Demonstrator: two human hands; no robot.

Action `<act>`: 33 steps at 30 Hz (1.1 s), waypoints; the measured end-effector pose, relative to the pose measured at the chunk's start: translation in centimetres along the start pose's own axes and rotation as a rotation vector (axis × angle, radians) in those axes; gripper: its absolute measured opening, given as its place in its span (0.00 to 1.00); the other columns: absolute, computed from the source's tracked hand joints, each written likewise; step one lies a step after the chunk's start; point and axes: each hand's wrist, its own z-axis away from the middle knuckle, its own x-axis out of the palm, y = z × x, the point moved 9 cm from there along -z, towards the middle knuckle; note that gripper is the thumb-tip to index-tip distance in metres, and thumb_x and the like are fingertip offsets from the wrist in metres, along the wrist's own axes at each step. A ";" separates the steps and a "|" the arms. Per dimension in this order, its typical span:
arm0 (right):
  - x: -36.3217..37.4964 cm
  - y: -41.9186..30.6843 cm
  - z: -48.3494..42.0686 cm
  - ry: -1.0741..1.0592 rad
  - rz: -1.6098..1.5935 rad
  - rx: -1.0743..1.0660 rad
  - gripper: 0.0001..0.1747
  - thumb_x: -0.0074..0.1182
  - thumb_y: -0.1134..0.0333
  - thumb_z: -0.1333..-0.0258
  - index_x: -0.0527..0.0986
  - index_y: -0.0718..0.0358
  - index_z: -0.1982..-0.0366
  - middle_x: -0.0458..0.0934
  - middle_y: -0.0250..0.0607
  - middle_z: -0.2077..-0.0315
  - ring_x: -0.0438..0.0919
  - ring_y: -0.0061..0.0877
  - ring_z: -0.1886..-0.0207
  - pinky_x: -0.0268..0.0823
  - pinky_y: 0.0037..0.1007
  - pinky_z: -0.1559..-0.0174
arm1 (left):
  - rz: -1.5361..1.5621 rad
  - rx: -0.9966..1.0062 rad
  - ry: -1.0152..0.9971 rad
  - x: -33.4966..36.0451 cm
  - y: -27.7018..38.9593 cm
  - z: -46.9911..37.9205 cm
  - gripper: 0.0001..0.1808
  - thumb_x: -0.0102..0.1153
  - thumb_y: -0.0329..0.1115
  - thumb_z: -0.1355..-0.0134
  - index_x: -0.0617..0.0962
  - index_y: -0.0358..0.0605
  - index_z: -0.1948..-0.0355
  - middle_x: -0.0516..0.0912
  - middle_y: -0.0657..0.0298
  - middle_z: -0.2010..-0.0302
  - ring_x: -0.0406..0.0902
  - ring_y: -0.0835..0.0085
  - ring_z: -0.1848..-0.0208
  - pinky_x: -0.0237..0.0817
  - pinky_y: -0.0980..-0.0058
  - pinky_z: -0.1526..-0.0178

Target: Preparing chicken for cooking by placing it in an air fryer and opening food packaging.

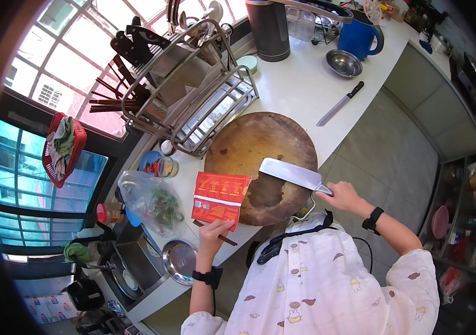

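My right hand [342, 196] grips the handle of a broad-bladed cleaver [290, 173]. Its blade lies over a thick round wooden chopping board [259, 138], with the tip toward the board's middle. A dark wet patch [265, 192] stains the wood just below the blade. In my left hand [215, 234] is a red printed packet [221, 197], pinched at its lower corner and reaching over the board's left edge. A pair of dark chopsticks [228, 240] shows at the same hand; whether the fingers hold them or they lie beneath, I cannot tell.
Beyond the board stands a metal rack [217, 125] with knives and chopsticks. A long knife [340, 104] lies near the counter edge, by a steel bowl [344, 63]. Left are a plastic bag of greens [158, 205], a glass jar [169, 166], a steel basin [179, 260] and the sink [146, 259].
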 end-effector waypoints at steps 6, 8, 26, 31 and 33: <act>-2.5 -1.1 1.4 -0.059 -0.023 -0.048 0.30 0.50 0.41 0.45 0.74 0.63 0.81 0.74 0.50 0.87 0.75 0.47 0.80 0.67 0.44 0.74 | -0.003 -0.003 -0.005 2.2 -1.1 0.8 0.12 0.64 0.19 0.56 0.84 0.43 0.69 0.80 0.60 0.77 0.80 0.66 0.75 0.70 0.74 0.72; -2.1 -1.5 2.1 -0.104 0.057 -0.101 0.30 0.49 0.40 0.45 0.74 0.63 0.81 0.73 0.50 0.88 0.75 0.46 0.80 0.66 0.43 0.75 | 0.046 0.027 0.033 2.3 -0.7 0.4 0.11 0.64 0.19 0.56 0.84 0.43 0.70 0.78 0.61 0.79 0.78 0.66 0.77 0.69 0.73 0.74; -3.0 -4.1 1.8 -0.031 0.151 -0.230 0.31 0.48 0.40 0.44 0.73 0.62 0.82 0.72 0.47 0.90 0.73 0.44 0.84 0.63 0.40 0.79 | 0.099 -0.052 -0.076 3.9 -0.7 -0.4 0.12 0.65 0.17 0.57 0.84 0.43 0.70 0.76 0.61 0.80 0.76 0.66 0.77 0.68 0.73 0.73; -3.1 -3.5 1.7 -0.085 0.147 -0.218 0.31 0.48 0.39 0.45 0.74 0.62 0.82 0.72 0.47 0.89 0.74 0.44 0.83 0.64 0.39 0.78 | 0.125 -0.026 0.006 3.2 -0.3 -0.9 0.12 0.62 0.17 0.56 0.83 0.43 0.69 0.72 0.62 0.81 0.73 0.68 0.81 0.64 0.73 0.77; -3.2 -3.1 1.6 -0.084 0.136 -0.208 0.31 0.48 0.39 0.46 0.75 0.62 0.82 0.72 0.47 0.89 0.74 0.44 0.83 0.64 0.40 0.78 | 0.129 -0.037 0.019 3.0 -0.4 -0.9 0.11 0.62 0.18 0.55 0.83 0.42 0.69 0.72 0.62 0.81 0.73 0.67 0.81 0.64 0.73 0.77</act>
